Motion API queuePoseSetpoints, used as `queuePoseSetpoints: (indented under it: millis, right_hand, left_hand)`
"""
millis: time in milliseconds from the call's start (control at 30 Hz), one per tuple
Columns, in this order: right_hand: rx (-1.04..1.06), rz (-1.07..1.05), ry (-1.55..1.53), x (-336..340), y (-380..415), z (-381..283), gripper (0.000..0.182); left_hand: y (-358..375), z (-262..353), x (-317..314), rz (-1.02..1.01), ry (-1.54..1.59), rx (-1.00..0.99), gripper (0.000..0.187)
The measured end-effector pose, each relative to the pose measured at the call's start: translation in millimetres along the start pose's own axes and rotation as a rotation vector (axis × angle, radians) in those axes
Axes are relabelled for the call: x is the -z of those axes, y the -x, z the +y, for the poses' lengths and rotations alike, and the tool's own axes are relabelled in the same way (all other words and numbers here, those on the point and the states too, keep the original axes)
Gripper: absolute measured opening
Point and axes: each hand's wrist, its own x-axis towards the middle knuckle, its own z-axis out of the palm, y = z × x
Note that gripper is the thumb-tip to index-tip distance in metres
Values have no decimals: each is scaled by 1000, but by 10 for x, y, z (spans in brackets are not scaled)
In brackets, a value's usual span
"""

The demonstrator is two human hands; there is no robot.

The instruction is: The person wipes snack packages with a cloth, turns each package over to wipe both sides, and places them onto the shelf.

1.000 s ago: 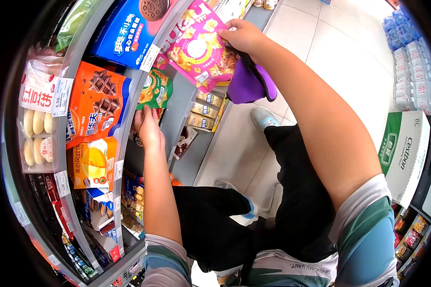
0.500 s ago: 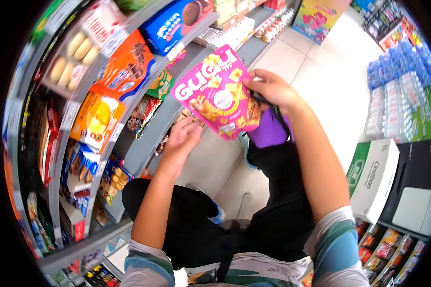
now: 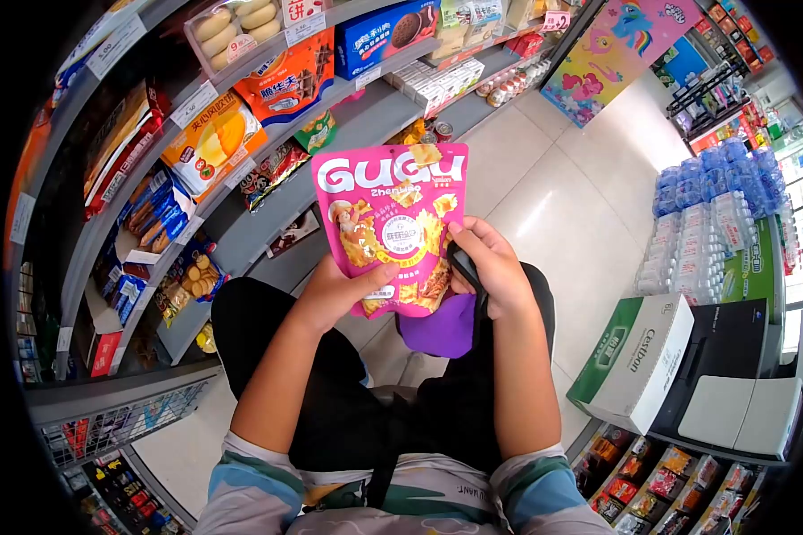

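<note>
A pink GuGu snack pouch point(image 3: 352, 236) is upright in front of me, its printed face towards me. My left hand point(image 3: 335, 296) is closed on its lower left edge, thumb across the front. At the right edge my right hand point(image 3: 498, 272) grips the pouch, thumb on the front. The same hand also has a black strap-like piece point(image 3: 465, 267) against its fingers. Beneath the pouch hangs a soft-looking purple item point(image 3: 446, 328), partly covered by it, close to the black piece.
Shelves on the left carry a blue cookie box point(image 3: 385, 37), an orange wafer pack point(image 3: 287, 78) and a yellow-orange pack point(image 3: 212, 143). To the right stand wrapped water bottles point(image 3: 700, 241) and a white-green Cestbon carton point(image 3: 632, 357). A colourful cartoon panel point(image 3: 611, 58) stands beyond the tiled floor point(image 3: 544, 165).
My left hand has gone from apart to gripping the pouch's lower left. The pouch has turned upright and come lower, closer to me. My view has shifted too.
</note>
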Motion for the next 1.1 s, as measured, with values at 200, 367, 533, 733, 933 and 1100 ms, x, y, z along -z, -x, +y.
queuePoseSetpoints:
  millis: [200,367,533,733,933,1100]
  right_hand:
    - [2,-42,33,-68,-17,42,27]
    - [2,-25,14,-222,-39,46,22]
    - [6,-9,61,-249,-74,41,25]
    - [38,57,142,-215,-156,44,35]
    - [117,82,-71,-40,-134,-104,25]
    - [226,-99,-557,86,-21,-157,19]
  left_hand:
    - [97,-1,77,26,-28,5,54]
    - [141,-41,172,54,-52,-26,51]
    - [145,-59,196,74,-58,-30,50]
    - [124,-69,261,95,-61,-46,48]
    - [102,-82,314,124,-92,-77,46]
    - [88,-49,336,176,-112,-72,45]
